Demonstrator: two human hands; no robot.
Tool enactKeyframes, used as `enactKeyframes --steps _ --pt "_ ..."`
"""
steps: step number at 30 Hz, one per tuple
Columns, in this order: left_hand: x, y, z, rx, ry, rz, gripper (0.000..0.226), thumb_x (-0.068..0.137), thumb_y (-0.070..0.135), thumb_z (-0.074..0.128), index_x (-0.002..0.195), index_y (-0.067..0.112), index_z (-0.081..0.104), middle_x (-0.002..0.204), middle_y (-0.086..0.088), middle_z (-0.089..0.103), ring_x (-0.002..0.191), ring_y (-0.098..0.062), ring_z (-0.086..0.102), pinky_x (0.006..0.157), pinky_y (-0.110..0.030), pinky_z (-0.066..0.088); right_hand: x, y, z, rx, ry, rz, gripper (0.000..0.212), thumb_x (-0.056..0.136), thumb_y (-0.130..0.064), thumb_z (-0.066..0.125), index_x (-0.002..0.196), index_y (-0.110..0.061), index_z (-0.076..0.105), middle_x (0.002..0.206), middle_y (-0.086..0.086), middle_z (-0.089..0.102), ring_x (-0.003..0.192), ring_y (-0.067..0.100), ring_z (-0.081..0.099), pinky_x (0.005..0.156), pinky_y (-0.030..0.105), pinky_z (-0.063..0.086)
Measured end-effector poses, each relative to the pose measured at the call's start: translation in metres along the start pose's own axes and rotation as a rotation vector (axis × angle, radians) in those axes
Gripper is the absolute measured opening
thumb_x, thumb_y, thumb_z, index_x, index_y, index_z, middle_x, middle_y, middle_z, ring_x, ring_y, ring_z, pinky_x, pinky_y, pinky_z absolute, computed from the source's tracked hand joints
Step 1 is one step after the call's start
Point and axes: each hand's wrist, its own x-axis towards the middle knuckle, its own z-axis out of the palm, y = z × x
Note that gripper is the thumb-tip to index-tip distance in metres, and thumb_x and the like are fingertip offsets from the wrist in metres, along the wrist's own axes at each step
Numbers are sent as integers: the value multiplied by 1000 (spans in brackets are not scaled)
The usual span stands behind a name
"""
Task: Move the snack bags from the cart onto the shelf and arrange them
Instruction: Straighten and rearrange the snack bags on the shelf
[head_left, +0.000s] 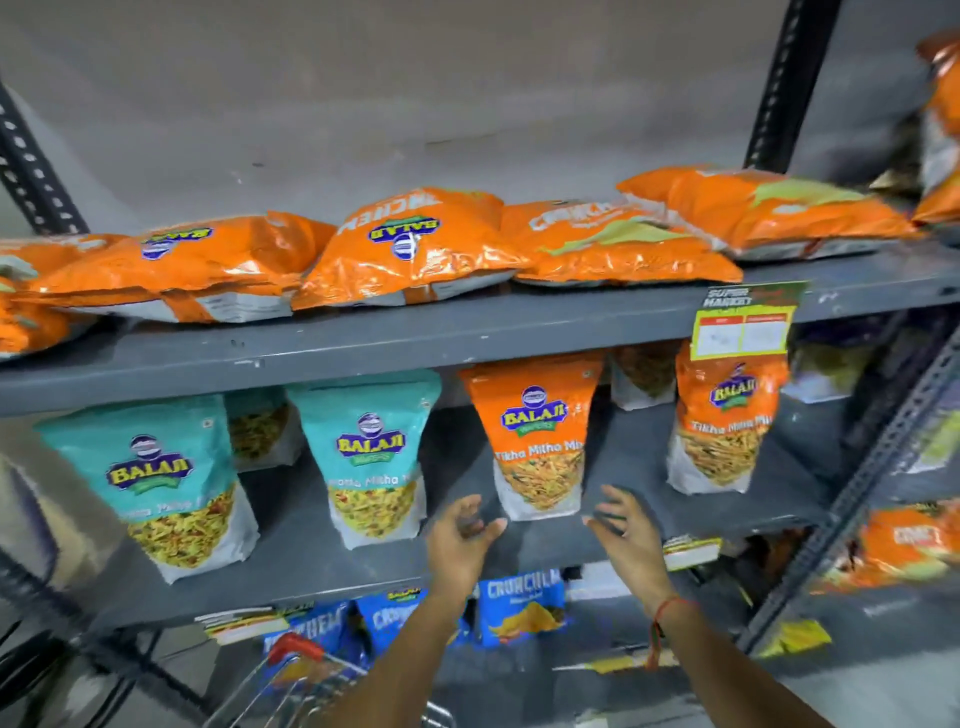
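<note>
An orange Balaji snack bag (535, 436) stands upright on the middle shelf (322, 551). My left hand (460, 540) and my right hand (631, 540) hover just below and to either side of it, fingers spread, holding nothing. A second orange bag (727, 421) stands to the right, and two teal bags (150, 483) (371, 457) stand to the left. Several orange bags (415, 244) lie flat on the top shelf (467, 332). The wire cart (291, 680) with a red handle shows at the bottom, its contents hidden.
Blue snack bags (519, 608) stand on the shelf below. A yellow price tag (743, 322) hangs from the top shelf edge. Black slotted uprights (779, 104) frame the rack. More orange bags (904, 545) fill the neighbouring rack at right.
</note>
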Motion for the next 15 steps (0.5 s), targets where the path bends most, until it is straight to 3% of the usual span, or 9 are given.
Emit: enactKeyframes --steps 2,6,10,15 --pt "14 -10 15 24 16 -42 55 75 6 77 126 2 56 130 -17 60 101 -28 63 93 -43 54 21 8 -7 -13 -13 33 47 83 -14 69 124 -26 49 124 12 56 111 26 56 86 33 45" --pt "38 -28 40 40 2 -118 72 76 4 77 139 4 42 144 -14 48 120 -32 57 102 -45 49 57 21 -8 -82 -162 109 77 79 -9 73 143 -16 31 127 5 46 117 23 50 95 37 45" --pt "51 -39 54 87 25 -149 71 75 14 79 137 10 46 133 -8 55 108 -21 60 91 -32 49 82 20 -1 -162 -309 58 69 80 -12 72 137 -25 37 112 -14 57 93 1 59 70 13 50" --pt "56 -39 57 161 59 -86 46 79 23 75 122 18 60 116 1 69 97 -7 65 72 -4 47 96 19 5 -246 -333 -2 55 78 -20 71 128 -23 47 120 3 64 90 18 67 78 38 56"
